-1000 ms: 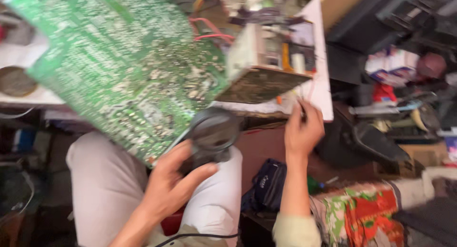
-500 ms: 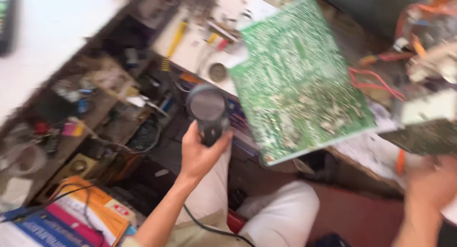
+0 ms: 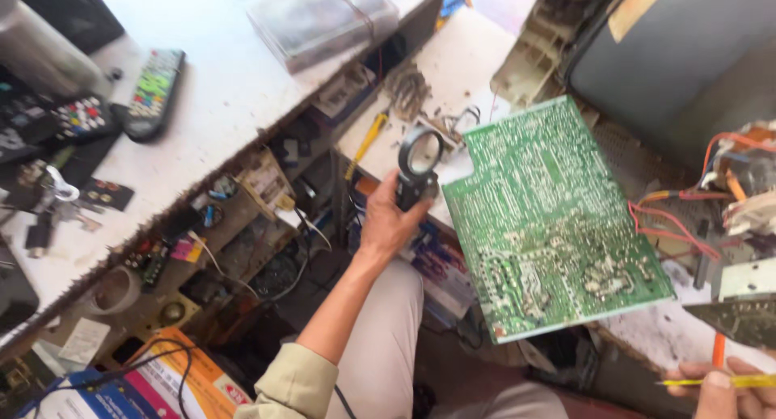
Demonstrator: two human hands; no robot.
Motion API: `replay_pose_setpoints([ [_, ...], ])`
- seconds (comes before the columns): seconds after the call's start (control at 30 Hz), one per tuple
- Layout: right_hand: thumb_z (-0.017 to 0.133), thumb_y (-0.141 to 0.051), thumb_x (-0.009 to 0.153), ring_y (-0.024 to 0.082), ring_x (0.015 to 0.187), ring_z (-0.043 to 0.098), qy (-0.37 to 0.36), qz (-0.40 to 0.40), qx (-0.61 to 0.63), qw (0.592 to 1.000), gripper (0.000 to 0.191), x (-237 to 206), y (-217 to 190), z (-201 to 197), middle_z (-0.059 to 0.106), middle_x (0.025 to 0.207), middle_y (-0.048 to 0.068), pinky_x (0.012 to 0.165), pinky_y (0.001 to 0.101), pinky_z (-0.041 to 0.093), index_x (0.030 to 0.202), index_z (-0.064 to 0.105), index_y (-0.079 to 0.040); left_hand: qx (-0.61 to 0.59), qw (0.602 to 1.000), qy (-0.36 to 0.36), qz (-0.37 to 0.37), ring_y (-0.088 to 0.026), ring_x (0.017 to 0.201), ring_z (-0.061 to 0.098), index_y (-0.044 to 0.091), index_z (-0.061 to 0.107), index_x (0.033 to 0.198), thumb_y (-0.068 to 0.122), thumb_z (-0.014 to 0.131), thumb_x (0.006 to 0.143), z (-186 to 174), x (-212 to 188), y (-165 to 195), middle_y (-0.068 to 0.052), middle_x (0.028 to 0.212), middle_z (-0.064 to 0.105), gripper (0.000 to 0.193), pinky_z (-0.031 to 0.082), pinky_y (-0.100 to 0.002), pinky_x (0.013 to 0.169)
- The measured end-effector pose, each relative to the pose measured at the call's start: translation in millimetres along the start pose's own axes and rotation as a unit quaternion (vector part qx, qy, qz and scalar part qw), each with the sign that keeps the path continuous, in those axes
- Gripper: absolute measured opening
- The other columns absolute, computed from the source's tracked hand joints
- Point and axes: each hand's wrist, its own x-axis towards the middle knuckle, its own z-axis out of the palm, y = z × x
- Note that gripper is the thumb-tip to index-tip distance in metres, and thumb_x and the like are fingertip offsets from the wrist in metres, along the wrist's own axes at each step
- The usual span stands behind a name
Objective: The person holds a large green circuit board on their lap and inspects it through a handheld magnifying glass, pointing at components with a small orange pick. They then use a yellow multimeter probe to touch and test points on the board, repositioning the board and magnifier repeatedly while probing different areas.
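1. Head view, looking down over a cluttered repair bench.
2. Left hand (image 3: pixel 386 222) raised mid-frame, fingers wrapped tight around the dark handle of a magnifying glass (image 3: pixel 418 165); round lens uppermost, just left of the green circuit board (image 3: pixel 552 217).
3. Circuit board tilted, solder side facing up, overhanging the white bench (image 3: pixel 461 63) edge; red wires (image 3: pixel 675 225) trailing from its right side toward other parts.
4. Right hand (image 3: pixel 723 385) at bottom right corner, only partly in frame, fingertips pinched on a thin yellow tool (image 3: pixel 711 381) lying roughly level.
5. Yellow-handled screwdriver (image 3: pixel 362 144) lying on the bench near the lens.
6. Two remote controls (image 3: pixel 153 92) on the white shelf (image 3: pixel 234 80) at upper left, well apart from both hands.
7. Clear plastic box (image 3: pixel 323 19) at top of that shelf.
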Motion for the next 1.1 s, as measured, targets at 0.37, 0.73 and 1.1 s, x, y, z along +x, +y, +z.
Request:
replay_pose_setpoints([
  [0.37,0.057,-0.002,0.114,0.023,0.091,0.071,0.055,-0.311,0.097,0.944,0.017,-82,-73,160,0.069,0.105,0.021,0.084,0.0316,0.059,0.125,0.051,0.010,0.026,1.000,0.011,0.005,-0.029,0.095,0.076,0.005,0.059,0.134,0.017,0.083,0.076,-3,5,1,-0.016,0.105,0.075,0.064,0.057,-0.036,0.083],
  [0.73,0.057,-0.001,0.108,0.020,0.094,0.071,0.028,-0.274,0.068,0.959,0.020,-124,-151,222,0.068,0.108,0.014,0.081,0.0308,0.059,0.126,0.058,0.008,0.084,0.989,-0.119,0.009,-0.028,0.093,0.074,0.004,0.060,0.132,0.019,0.084,0.076,-14,19,-11,-0.016,0.099,0.076,0.062,0.055,-0.037,0.082],
  [1.1,0.056,0.000,0.109,0.027,0.107,0.072,-0.041,-0.264,0.201,0.943,0.014,-128,-157,258,0.067,0.116,0.016,0.096,0.0363,0.060,0.122,0.053,0.002,-0.180,0.979,-0.059,-0.072,-0.011,0.097,0.070,0.002,0.065,0.122,0.003,0.085,0.071,-13,7,-16,-0.004,0.110,0.074,0.055,0.057,-0.028,0.088],
])
